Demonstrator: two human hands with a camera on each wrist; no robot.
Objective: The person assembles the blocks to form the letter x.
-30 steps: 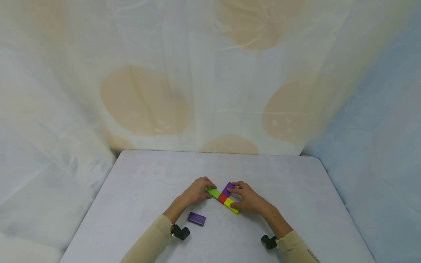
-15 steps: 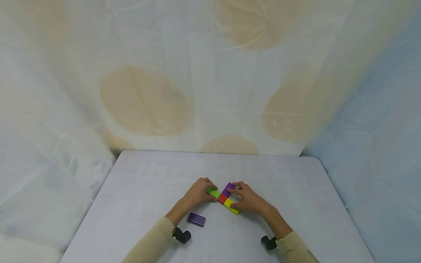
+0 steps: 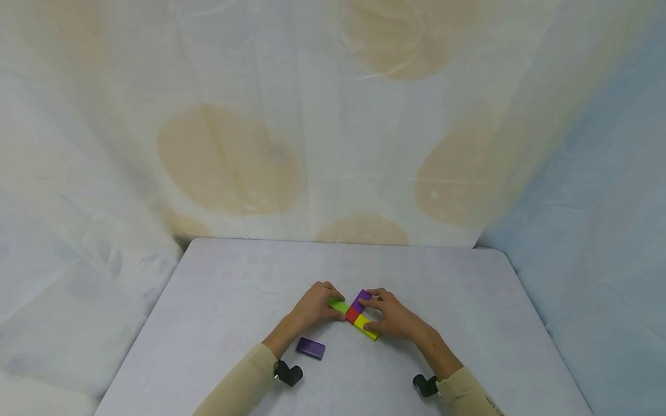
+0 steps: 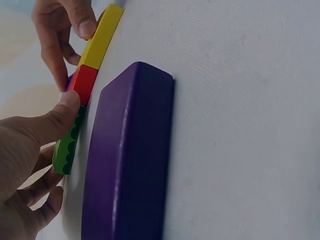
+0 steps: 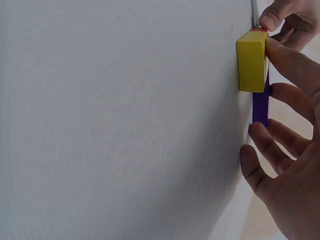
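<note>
Block row: my green block [image 3: 338, 304], red block [image 3: 352, 314] and yellow block [image 3: 366, 326] lie end to end in a slanted line on the table [image 3: 442, 300], near its middle; a small purple block [image 3: 361, 299] sits against the far side of the red one.
Shapes and surfaces: all are flat, smooth, matt bricks with softened corners; the green one shows a scalloped edge in the left wrist view [image 4: 70, 145]. The yellow end face is square and plain [image 5: 251, 60].
Writing: none that I can read on any block.
My left hand [image 3: 311, 304]: fingers curled over the green block's outer end, thumb [image 4: 60, 112] pressed at the seam between green and red; I grip that end.
My right hand [image 3: 393, 315]: thumb lying along the yellow block's near side, fingertips on the small purple block; I pinch the row between them.
Loose block: a larger purple block [image 3: 311, 347] lies flat beside my left forearm, apart from the row; rounded edges, faint sheen [image 4: 130, 160].
Table: pale, fine-woven cloth surface.
Surroundings: draped pale sheeting [image 3: 234, 150] with tan round patches behind the table.
</note>
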